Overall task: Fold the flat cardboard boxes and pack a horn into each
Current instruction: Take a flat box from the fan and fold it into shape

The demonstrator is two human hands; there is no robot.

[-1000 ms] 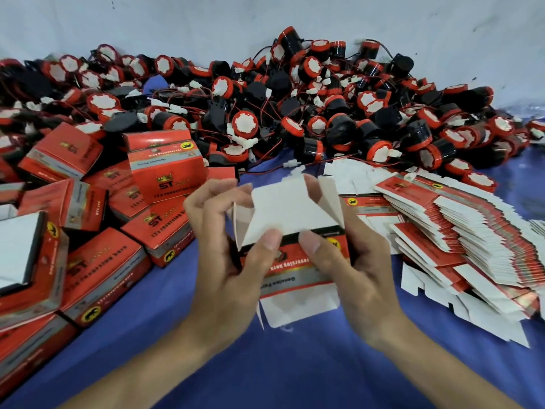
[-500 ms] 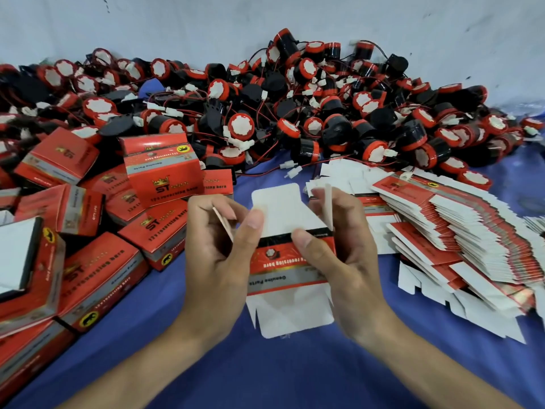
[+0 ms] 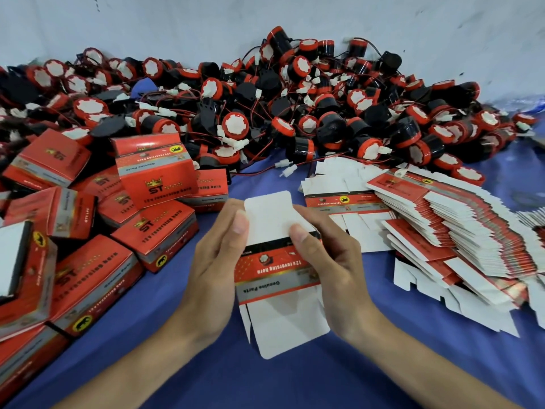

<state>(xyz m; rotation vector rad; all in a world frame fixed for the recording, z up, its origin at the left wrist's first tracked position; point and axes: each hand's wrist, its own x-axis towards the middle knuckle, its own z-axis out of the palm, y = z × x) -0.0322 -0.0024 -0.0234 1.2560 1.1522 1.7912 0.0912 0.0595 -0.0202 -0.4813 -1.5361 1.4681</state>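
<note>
Blue cloth point(image 3: 295, 385) is covering the work surface, with a pale wall point(image 3: 265, 16) running behind it.

Head view, the only one. Both hands are holding one cardboard box point(image 3: 277, 273) up over the cloth at centre frame, its printed face turned to the camera and reading upside down. The left hand point(image 3: 212, 276) is wrapping the box's left side, its thumb pressing at the base of the top flap point(image 3: 268, 214). The right hand point(image 3: 336, 261) is gripping the right side the same way, its thumb sitting on the flap's fold line.

Change: a second ago the two small side flaps were splaying outward beside the top flap, and half a second ago the fingers were pushing them in. Now they are no longer showing and the top flap is standing alone. My reading is that the far end is nearly ready to close, with the tuck coming next. The near end is hanging open, its bottom flap point(image 3: 283, 329) drooping toward the cloth, so a horn could probably go in that way.

Containers:
- Held box: the interior is facing away, so I cannot tell what is in it.
- At left, folded boxes point(image 3: 156, 178) are piling up, mostly closed, with contents not visible.
- At right, flat boxes point(image 3: 472, 231) are lying fanned in a stack.
- Along the wall, loose horns point(image 3: 295, 113) are heaping up with wires tangling, and none is showing inside any box.
</note>
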